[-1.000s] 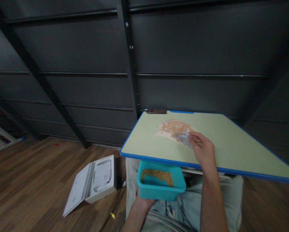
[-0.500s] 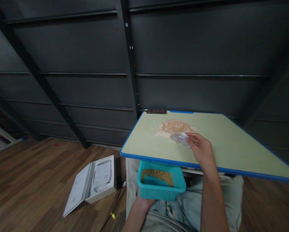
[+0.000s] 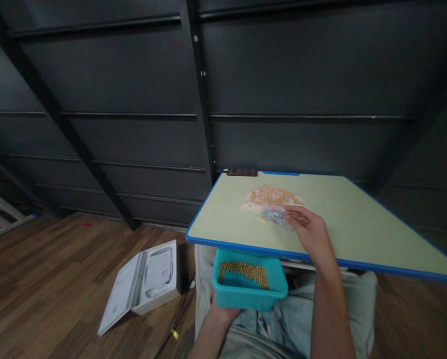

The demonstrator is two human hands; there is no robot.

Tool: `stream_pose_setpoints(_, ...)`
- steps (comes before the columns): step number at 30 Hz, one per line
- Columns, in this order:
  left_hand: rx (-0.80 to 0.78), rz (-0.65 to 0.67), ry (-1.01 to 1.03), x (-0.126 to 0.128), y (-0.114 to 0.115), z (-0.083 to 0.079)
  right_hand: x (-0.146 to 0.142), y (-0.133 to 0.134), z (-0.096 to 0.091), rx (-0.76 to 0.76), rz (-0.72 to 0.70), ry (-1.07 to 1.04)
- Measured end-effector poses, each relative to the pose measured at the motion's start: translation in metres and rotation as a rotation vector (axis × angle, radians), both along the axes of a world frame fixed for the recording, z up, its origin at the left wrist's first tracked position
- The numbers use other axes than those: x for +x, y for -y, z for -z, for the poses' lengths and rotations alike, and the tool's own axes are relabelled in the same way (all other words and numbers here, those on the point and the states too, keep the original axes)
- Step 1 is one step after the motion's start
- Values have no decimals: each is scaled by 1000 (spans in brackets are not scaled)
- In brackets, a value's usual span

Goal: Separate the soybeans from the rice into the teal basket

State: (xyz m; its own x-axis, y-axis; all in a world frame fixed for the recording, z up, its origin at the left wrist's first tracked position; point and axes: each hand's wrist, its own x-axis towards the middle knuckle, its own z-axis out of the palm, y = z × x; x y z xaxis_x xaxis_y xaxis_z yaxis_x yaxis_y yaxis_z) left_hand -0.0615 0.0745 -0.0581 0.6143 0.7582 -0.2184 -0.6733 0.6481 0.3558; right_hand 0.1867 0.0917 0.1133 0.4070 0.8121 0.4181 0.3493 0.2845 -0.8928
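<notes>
well — plastic piece (image 3: 275, 215) clear, glinting; pile (image 3: 271, 195) pale, yellow-flecked

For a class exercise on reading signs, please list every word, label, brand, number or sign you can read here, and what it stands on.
No text is readable.
White sheet in the open box: faint marks, too small to read.
Box lid: a faint mark, too blurred to read.
Dark bar at the table's far edge: pixelated, nothing legible.

Open white box (image 3: 159, 274) on wooden floor (image 3: 59, 269); yellow-tagged cable (image 3: 175, 334) near; dark wall (image 3: 301, 70) beyond.
</notes>
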Motion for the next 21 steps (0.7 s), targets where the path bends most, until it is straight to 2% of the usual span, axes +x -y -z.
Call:
stream_pose_setpoints(4,29,4,-9,0,2,-6,-1,2,-2,14,-39,-11)
stream_pose_setpoints(12,175,61,125,-1,2,-5,0,2,-1,0,-87,3)
stream_pose_setpoints(21,111,39,71,-1,0,4,-6,5,-8,-17,-142,-15)
